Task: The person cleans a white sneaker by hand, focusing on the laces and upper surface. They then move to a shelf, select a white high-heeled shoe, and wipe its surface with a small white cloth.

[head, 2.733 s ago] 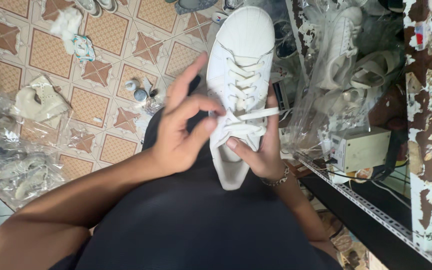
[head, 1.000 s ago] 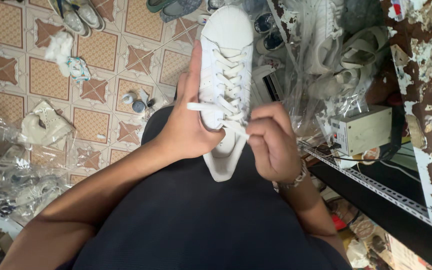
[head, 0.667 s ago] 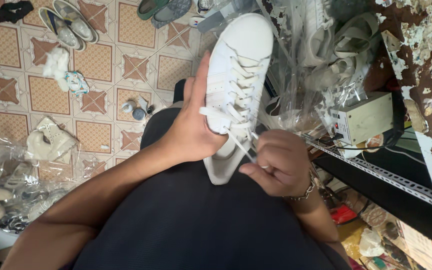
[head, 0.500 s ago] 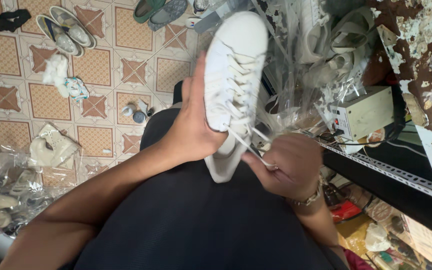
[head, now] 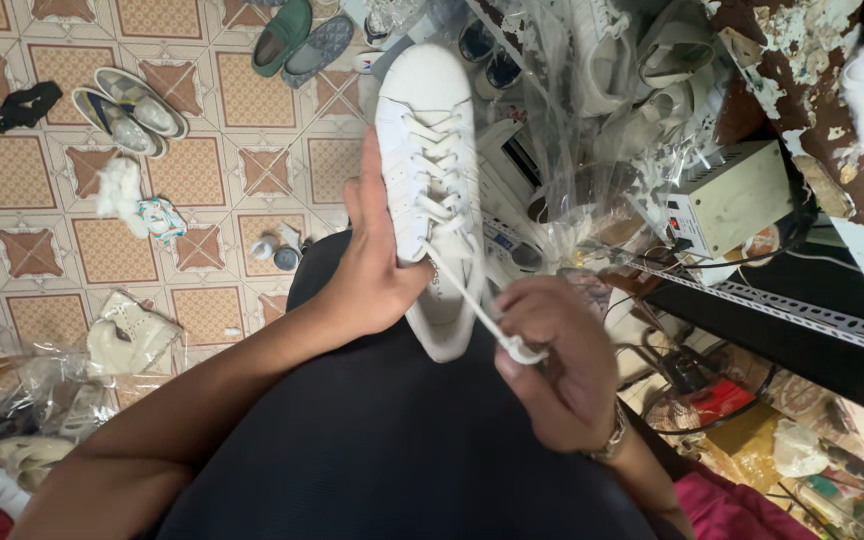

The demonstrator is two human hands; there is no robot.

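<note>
A white lace-up sneaker [head: 427,130] rests heel-down on my lap, with its toe pointing away from me. My left hand [head: 372,265] clasps the shoe's left side, thumb over the tongue near the lower eyelets. My right hand [head: 552,360] is closed on the end of a white shoelace [head: 467,300], which runs taut from the shoe's lower eyelets down to my fingers. A metal bracelet [head: 612,440] sits on my right wrist.
Patterned floor tiles [head: 212,90] carry scattered shoes [head: 132,105], small bottles [head: 277,250] and plastic-bagged white shoes [head: 122,340]. To the right a metal rack [head: 772,310] holds a beige box device [head: 727,195] and bagged footwear [head: 602,60].
My right hand has pulled the lace end down and back towards me, drawing it tight. The left hand keeps its hold on the shoe. The view has shifted slightly.
</note>
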